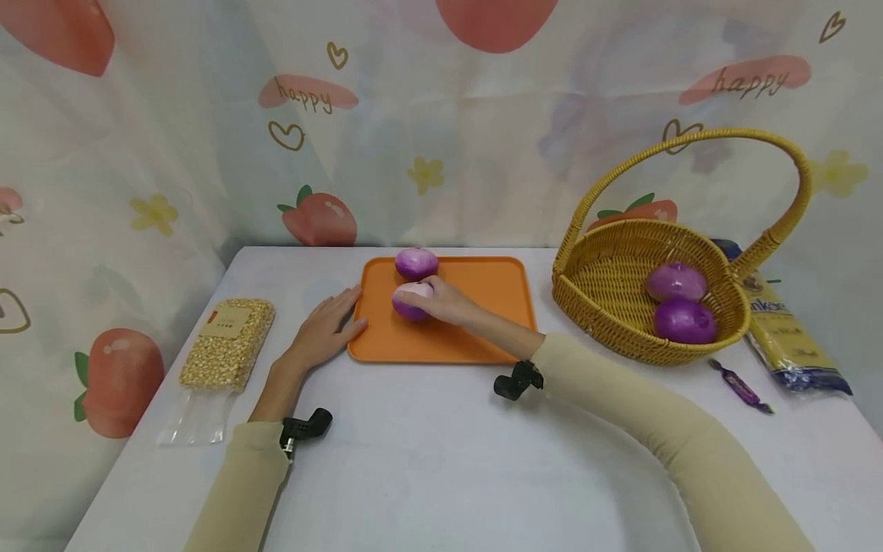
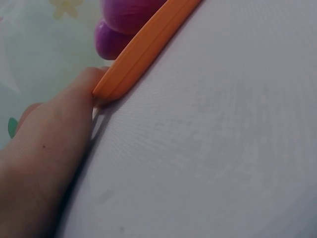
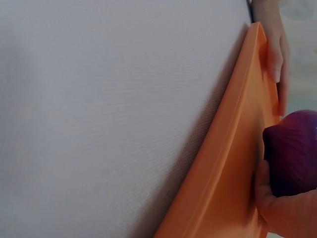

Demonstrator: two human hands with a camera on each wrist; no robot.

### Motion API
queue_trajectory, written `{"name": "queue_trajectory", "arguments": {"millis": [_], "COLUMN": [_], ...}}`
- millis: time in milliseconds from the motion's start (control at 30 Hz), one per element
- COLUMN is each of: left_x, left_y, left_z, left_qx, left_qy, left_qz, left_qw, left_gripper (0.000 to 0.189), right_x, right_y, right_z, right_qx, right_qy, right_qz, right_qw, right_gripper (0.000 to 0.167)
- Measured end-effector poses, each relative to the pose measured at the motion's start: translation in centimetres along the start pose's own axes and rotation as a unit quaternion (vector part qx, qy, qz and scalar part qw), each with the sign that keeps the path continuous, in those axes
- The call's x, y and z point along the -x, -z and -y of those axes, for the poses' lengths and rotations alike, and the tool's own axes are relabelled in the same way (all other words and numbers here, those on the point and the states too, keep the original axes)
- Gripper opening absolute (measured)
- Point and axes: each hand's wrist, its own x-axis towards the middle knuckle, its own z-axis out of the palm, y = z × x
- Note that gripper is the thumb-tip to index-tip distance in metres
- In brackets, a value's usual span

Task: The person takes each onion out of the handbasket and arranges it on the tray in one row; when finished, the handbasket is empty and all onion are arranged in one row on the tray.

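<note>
On the orange tray (image 1: 476,337), my right hand (image 1: 447,301) grips a purple onion (image 1: 410,308) from above, its thumb and fingers curled round it. The right wrist view shows this onion (image 3: 293,151) close up, with the thumb (image 3: 267,193) against its side. A second purple onion (image 1: 416,264) sits just behind it, near the tray's back edge. At the tray's left edge rests my left hand (image 1: 324,331), fingers extended along the rim and thumb touching the corner side. In the left wrist view, the left hand (image 2: 59,129) meets the tray's corner (image 2: 111,89).
To the right stands a wicker basket (image 1: 600,287) with a tall handle, holding two purple onions (image 1: 679,303). Beside it lie a yellow and blue packet (image 1: 793,337) and a purple-wrapped candy (image 1: 741,387). A clear bag of yellow grains (image 1: 228,345) lies at the left.
</note>
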Motion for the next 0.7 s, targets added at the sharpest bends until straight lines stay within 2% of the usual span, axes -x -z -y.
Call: {"name": "queue_trajectory", "arguments": {"millis": [167,333,700], "left_x": [0.05,0.01,0.0], "left_y": [0.01,0.04,0.03], "left_z": [-0.03,-0.03,-0.03], "left_qx": [0.005,0.003,0.005], "left_qy": [0.004,0.004,0.002], "left_qz": [0.003,0.002,0.003], "left_qw": [1.0,1.0,1.0], "left_gripper": [0.073,0.073,0.073], "right_x": [-0.37,-0.51,-0.73], "right_y": [0.08,-0.04,-0.53], "right_z": [-0.09,-0.11,-0.25], "right_qx": [-0.022,-0.013,0.073], "right_qy": [0.003,0.012,0.046], "right_qz": [-0.003,-0.012,-0.012], "right_qw": [0.9998,0.9998,0.9962], "right_gripper": [0.067,0.064,0.06]}}
